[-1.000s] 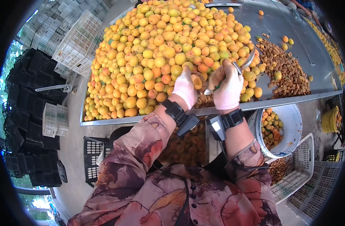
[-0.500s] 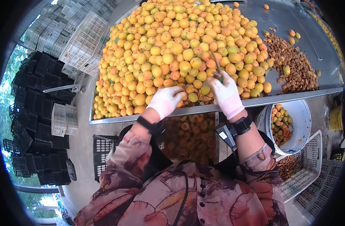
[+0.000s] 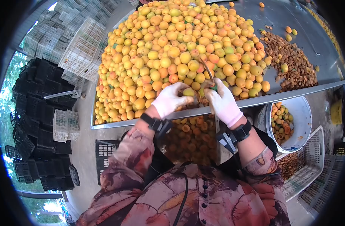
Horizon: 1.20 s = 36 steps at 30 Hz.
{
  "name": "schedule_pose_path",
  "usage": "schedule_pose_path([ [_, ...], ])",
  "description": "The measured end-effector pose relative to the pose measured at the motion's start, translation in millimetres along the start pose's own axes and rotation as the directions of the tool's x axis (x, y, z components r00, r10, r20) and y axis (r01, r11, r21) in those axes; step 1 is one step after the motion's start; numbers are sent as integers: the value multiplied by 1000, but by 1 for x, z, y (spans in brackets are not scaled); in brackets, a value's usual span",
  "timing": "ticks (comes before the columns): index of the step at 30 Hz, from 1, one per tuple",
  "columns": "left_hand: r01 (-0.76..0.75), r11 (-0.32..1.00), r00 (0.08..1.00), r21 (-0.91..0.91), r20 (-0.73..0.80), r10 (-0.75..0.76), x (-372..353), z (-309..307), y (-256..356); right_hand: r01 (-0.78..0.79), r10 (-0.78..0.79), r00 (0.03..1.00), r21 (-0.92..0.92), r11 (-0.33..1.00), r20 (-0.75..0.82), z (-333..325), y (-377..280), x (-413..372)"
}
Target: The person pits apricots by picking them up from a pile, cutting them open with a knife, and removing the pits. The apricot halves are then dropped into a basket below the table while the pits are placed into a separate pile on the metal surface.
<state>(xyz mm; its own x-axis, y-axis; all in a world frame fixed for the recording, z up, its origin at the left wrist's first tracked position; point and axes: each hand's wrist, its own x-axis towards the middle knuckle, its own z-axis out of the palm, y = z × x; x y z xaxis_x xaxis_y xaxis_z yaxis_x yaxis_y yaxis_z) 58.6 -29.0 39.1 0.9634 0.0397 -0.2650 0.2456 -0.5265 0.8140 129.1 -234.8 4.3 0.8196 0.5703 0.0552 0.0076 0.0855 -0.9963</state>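
A large heap of apricots [image 3: 161, 52] covers the metal table in front of me. My left hand [image 3: 171, 99], in a white and pink glove, is closed around a yellow-green apricot [image 3: 188, 92] near the table's front edge. Just to its right, my right hand [image 3: 222, 101], gloved the same way, grips a knife [image 3: 207, 69]. The thin curved blade points up and away over the heap, and a bit of green shows at the grip. Below the table edge, between my arms, halved apricots [image 3: 195, 137] lie in a container whose sides are partly hidden.
The metal rim [image 3: 255, 101] runs along the table's front. A pile of brown pits [image 3: 289, 62] lies on the right. Beneath stand a white bucket [image 3: 302, 124] with apricots and a white crate [image 3: 312, 169] with pits. Black crates [image 3: 36, 124] and pale crates [image 3: 82, 45] are stacked at left.
My left hand has turned and now shows an apricot between its fingers. My right hand has moved slightly down and left, and the knife has tilted further left.
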Motion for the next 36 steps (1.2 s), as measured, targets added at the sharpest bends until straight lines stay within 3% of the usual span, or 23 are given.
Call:
schedule_pose_path([
  [3,-83,924,988,-374,-152,28,-31,7,10,44,-46,993,16,999,108,7,2,-9],
  [5,-152,813,974,-562,-226,26,-43,17,7,121,-96,987,-202,972,131,14,2,-15],
  [9,-197,594,970,-780,-242,5,-59,23,10,91,-38,980,-271,958,194,27,-5,-30],
  [11,-186,549,972,-815,-233,-17,-65,22,16,111,-62,976,-230,967,211,30,-8,-34],
  [14,-176,590,969,-788,-245,-38,-67,24,13,118,-78,977,-196,974,198,35,-7,-37],
  [21,-302,568,933,-766,-358,13,-63,40,16,154,-122,973,-158,975,195,39,-6,-42],
  [36,-342,676,916,-653,-392,86,-63,47,21,249,-211,964,-268,931,161,41,11,-38],
])
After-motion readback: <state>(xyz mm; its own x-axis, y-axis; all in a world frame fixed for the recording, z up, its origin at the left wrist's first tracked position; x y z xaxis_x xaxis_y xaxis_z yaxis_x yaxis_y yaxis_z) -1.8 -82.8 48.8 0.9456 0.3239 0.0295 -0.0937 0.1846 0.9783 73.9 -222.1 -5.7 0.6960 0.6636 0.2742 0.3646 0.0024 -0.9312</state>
